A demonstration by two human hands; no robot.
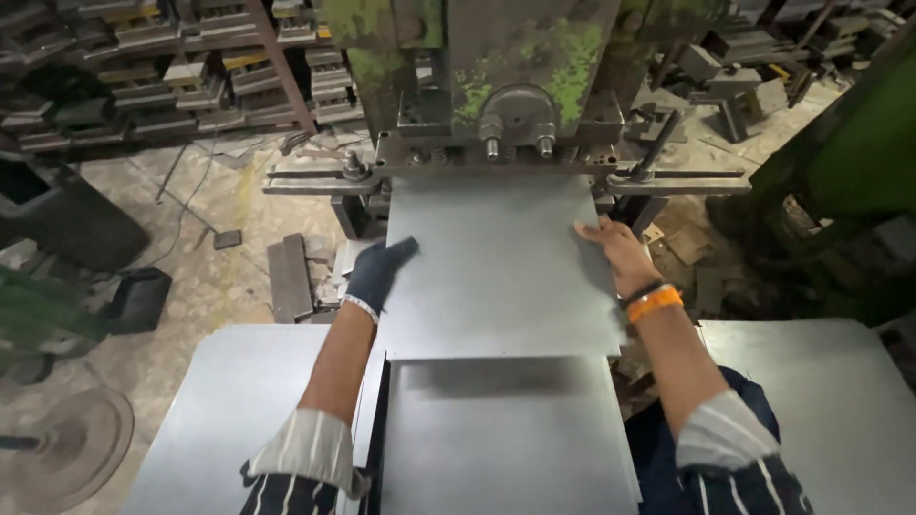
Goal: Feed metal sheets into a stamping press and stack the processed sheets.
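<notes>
Both hands [496,262] on flat metal sheet [496,267], long axis pressward.

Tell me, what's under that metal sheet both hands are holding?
Beneath the near edge of the sheet lies a stack of sheets. Its far edge runs under the green press; what lies there is hidden. The left hand and right hand grip its sides.

One head-worn view (the only one) looks steeply down, close over the press [515,95] bed and forearms.
</notes>
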